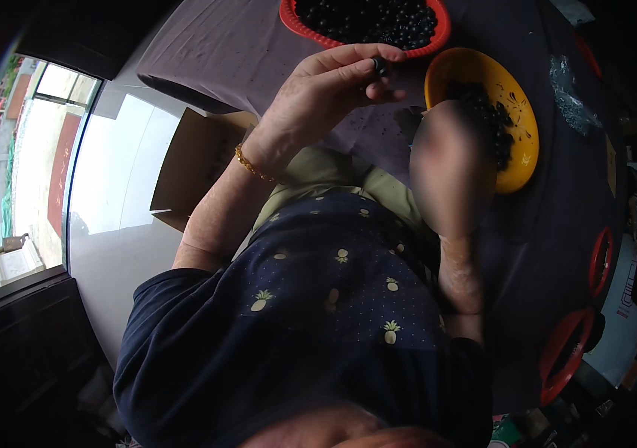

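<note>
The left hand (318, 88) had its grip clamped on a dark berry (380, 68) between thumb and forefinger, just near of a red basket (442, 31) on the worktop (221, 48). The blurred right hand (449, 168) was beside a yellow bowl (527, 153) to the right; its grip could not be made out.

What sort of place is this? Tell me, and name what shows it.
Probably a room in a home: a cloth-covered table bears a red bowl and yellow plate of dark round pieces, near a bright window.
</note>
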Action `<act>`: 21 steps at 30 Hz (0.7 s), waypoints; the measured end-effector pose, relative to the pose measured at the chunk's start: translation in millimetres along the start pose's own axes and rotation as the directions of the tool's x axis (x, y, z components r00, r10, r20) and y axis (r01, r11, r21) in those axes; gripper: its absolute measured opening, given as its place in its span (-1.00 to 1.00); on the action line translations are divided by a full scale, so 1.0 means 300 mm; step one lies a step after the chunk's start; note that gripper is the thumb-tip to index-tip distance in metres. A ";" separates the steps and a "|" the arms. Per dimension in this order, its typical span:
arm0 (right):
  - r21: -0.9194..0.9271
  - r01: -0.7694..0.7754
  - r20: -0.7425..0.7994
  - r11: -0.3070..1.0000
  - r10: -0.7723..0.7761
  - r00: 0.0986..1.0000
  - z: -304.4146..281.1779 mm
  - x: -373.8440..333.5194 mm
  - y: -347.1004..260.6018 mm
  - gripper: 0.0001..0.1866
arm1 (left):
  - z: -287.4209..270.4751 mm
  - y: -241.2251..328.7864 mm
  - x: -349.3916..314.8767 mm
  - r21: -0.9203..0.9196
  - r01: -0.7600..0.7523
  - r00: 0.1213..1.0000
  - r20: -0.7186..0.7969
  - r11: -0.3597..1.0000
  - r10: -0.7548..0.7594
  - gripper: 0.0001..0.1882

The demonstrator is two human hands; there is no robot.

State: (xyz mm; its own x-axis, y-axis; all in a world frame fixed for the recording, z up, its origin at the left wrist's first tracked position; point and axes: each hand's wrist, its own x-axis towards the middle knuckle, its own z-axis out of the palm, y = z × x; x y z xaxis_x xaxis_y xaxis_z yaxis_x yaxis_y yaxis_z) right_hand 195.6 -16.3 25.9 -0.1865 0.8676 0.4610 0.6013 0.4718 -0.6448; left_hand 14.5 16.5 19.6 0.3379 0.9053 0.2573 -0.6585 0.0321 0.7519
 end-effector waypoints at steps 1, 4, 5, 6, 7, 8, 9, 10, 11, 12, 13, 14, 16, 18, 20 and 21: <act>0.004 0.008 -0.009 1.000 -0.008 1.000 0.001 -0.002 0.002 -0.89 | -0.001 0.000 -0.001 0.043 -0.005 1.000 -0.003 0.999 0.005 -0.69; 0.014 0.021 -0.017 1.000 -0.021 1.000 0.001 -0.005 0.002 -0.89 | 0.011 -0.001 -0.014 0.200 0.000 0.999 -0.045 0.980 0.009 -0.72; 0.020 0.029 -0.020 0.999 -0.028 0.999 0.000 -0.005 0.001 -0.89 | 0.015 0.000 -0.017 0.198 0.003 0.999 -0.047 0.980 0.006 -0.72; 0.021 0.027 -0.017 0.999 -0.026 1.000 -0.002 -0.003 -0.001 -0.89 | 0.019 0.004 -0.020 0.211 -0.001 0.996 -0.092 0.978 0.021 -0.73; 0.017 0.032 -0.015 0.999 -0.032 0.999 -0.005 -0.001 -0.004 -0.87 | 0.020 0.005 -0.022 0.223 -0.005 0.990 -0.136 0.975 0.036 -0.74; 0.014 0.038 -0.013 0.999 -0.038 0.999 -0.006 -0.001 -0.005 -0.81 | 0.020 0.005 -0.024 0.222 -0.004 0.990 -0.137 0.975 0.035 -0.74; 0.015 0.035 -0.012 0.999 -0.035 0.999 -0.005 -0.002 -0.002 -0.81 | 0.020 0.005 -0.023 0.213 -0.026 0.991 -0.124 0.977 0.053 -0.75; 0.039 0.024 -0.016 0.999 -0.024 1.000 -0.004 -0.003 0.000 -0.81 | 0.019 0.004 -0.023 0.204 -0.048 0.991 -0.110 0.978 0.071 -0.75; 0.063 0.013 -0.019 0.998 -0.012 1.000 -0.003 -0.004 0.003 -0.80 | 0.005 0.005 -0.020 0.204 -0.045 0.991 -0.112 0.978 0.068 -0.75; 0.062 0.011 -0.018 0.998 -0.010 1.000 -0.004 -0.004 0.001 -0.80 | -0.015 0.008 -0.017 0.096 -0.026 1.000 -0.006 0.995 0.027 -0.75; 0.057 0.028 -0.023 0.998 -0.027 0.999 -0.005 -0.003 -0.003 -0.80 | -0.024 0.010 -0.016 -0.011 0.005 0.995 0.103 1.000 -0.004 -0.75; 0.052 0.045 -0.028 0.998 -0.044 0.999 -0.005 -0.003 -0.006 -0.81 | -0.020 0.008 -0.022 -0.012 0.007 0.995 0.102 1.000 -0.006 -0.75; 0.062 0.046 -0.029 0.997 -0.044 0.999 -0.003 -0.006 -0.007 -0.88 | 0.016 0.013 -0.031 0.079 0.057 0.998 -0.043 0.995 -0.054 -0.74; 0.073 0.047 -0.029 0.996 -0.045 0.999 -0.007 -0.007 -0.012 -0.94 | 0.018 0.006 -0.032 0.092 0.034 0.999 -0.043 0.995 -0.030 -0.72; 0.038 0.047 -0.029 0.998 -0.046 0.999 -0.016 -0.005 -0.021 -0.93 | 0.019 -0.002 -0.034 0.105 0.009 0.999 -0.044 0.994 -0.004 -0.69; 0.038 0.044 -0.029 0.998 -0.043 0.999 -0.015 -0.006 -0.021 -0.93 | 0.022 -0.006 -0.035 0.141 -0.010 0.999 -0.043 0.990 0.016 -0.69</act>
State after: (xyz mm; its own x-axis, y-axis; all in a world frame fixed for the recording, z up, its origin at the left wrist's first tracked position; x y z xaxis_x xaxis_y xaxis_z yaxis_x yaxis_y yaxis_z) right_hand 195.7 -21.5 31.9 -0.1894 0.8415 0.5060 0.5628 0.5153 -0.6463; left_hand 16.5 4.1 19.5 0.2980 0.9232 0.2427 -0.5606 -0.0365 0.8273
